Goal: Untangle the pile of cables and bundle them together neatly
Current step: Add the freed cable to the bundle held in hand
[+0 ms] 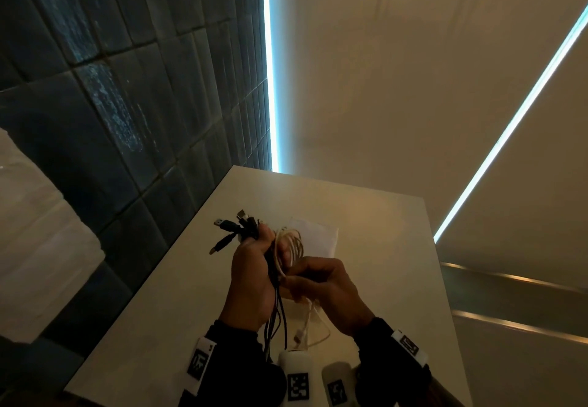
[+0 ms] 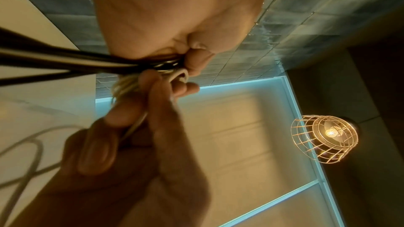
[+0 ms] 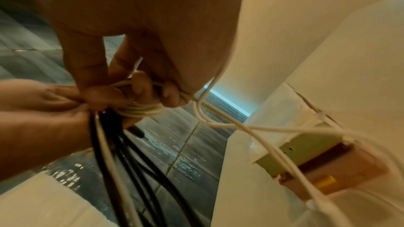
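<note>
My left hand (image 1: 254, 266) grips a bundle of black cables (image 1: 276, 311) above the white table (image 1: 178, 295); their plugs (image 1: 234, 225) stick out past its fingers. A white cable (image 1: 291, 244) is coiled around the bundle beside that hand. My right hand (image 1: 324, 285) pinches the white cable close to the coil. In the right wrist view the white coil (image 3: 140, 109) wraps the black cables (image 3: 122, 161) under my right fingers (image 3: 94, 92), and loose white cable (image 3: 251, 132) trails away. In the left wrist view the left hand (image 2: 174, 15) clamps the black cables (image 2: 65, 61).
A white paper or bag (image 1: 318, 233) lies on the table behind the hands. A dark tiled wall (image 1: 127, 88) stands to the left. The table's right edge (image 1: 436, 263) drops to a floor. A caged lamp (image 2: 325, 137) hangs overhead.
</note>
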`<state>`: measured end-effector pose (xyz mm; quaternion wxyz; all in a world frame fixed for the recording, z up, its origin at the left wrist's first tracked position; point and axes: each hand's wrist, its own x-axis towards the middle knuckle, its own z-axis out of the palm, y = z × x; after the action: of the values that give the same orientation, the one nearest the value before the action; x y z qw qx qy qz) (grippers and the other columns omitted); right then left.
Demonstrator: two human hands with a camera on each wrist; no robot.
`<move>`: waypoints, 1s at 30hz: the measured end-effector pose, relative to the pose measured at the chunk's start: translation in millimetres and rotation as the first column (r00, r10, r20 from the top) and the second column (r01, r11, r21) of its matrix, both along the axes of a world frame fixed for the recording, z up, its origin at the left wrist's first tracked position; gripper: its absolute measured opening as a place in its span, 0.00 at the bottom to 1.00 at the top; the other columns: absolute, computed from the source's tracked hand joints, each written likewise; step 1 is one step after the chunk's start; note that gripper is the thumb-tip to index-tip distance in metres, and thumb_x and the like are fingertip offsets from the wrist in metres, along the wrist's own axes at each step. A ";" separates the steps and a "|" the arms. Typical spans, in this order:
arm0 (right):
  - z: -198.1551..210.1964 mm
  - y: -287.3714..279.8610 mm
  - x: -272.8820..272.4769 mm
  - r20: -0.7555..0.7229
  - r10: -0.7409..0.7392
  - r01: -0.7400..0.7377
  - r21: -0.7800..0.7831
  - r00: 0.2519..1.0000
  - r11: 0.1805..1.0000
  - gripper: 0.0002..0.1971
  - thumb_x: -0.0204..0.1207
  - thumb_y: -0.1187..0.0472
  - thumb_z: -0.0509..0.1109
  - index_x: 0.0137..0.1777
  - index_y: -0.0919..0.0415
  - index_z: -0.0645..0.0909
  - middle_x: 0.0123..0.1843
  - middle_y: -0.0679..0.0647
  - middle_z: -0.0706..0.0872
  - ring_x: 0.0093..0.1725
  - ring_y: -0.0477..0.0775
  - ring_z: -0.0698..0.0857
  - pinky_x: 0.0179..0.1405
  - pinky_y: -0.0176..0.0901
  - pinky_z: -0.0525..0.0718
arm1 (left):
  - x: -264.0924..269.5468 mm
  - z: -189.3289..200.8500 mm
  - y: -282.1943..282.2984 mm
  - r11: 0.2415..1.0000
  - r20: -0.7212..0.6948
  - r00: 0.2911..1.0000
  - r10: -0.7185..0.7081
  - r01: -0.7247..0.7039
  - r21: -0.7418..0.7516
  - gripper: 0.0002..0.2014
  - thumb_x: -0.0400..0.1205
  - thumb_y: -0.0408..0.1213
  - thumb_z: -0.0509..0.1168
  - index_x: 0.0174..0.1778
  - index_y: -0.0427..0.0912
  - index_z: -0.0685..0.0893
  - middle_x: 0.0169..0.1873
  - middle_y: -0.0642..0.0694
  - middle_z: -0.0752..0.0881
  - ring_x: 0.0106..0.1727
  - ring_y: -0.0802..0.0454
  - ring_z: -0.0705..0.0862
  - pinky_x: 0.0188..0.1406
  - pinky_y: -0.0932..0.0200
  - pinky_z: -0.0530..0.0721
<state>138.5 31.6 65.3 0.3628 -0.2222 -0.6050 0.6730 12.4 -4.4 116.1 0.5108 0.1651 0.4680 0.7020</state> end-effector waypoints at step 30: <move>-129.1 26.4 82.3 0.520 -0.501 0.421 0.274 0.691 0.865 0.21 0.82 0.55 0.66 0.25 0.54 0.74 0.22 0.48 0.74 0.25 0.42 0.71 0.31 0.42 0.71 | -31.2 6.6 -3.8 0.978 -0.080 0.982 0.171 -0.159 0.133 0.17 0.89 0.40 0.52 0.33 0.42 0.70 0.22 0.49 0.74 0.22 0.53 0.72 0.29 0.55 0.74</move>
<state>220.7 58.0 -63.9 0.3340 -0.5348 -0.6535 0.4187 -18.9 -8.3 122.8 0.4173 0.1896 0.4576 0.7619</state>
